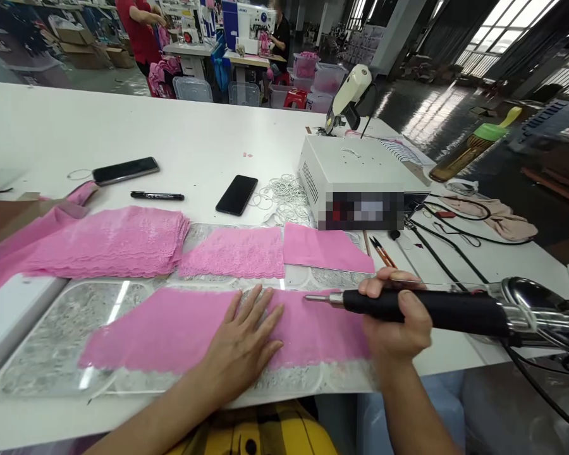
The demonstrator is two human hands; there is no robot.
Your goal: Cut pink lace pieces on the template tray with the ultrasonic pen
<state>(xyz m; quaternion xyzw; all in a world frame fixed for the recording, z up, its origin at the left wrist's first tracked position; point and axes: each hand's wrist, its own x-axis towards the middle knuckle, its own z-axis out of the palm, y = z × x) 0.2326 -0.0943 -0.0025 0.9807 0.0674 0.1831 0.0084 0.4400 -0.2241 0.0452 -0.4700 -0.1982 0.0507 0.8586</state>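
A long pink fabric piece [161, 328] lies flat on a clear, marked plastic sheet [33, 341]. My left hand [249, 341] rests on the fabric near its middle, palm down and fingers spread. My right hand [401, 316] is wrapped round the black handle of an ultrasonic welding gun [450, 309]. Its metal tip points left, over the upper part of the fabric; whether it touches cannot be made out. Above the long piece lie a pink lace piece [237, 253], a smooth pink piece [327, 248] and a stack of pink lace [109, 243].
A grey control box [355, 161] stands at the back right, cables [450, 253] running from it. Near it are tangled white cord [284, 196], a phone [237, 194] and a bottle [469, 151]. Another phone [126, 170] and a marker [156, 196] lie left. People work at sewing machines beyond.
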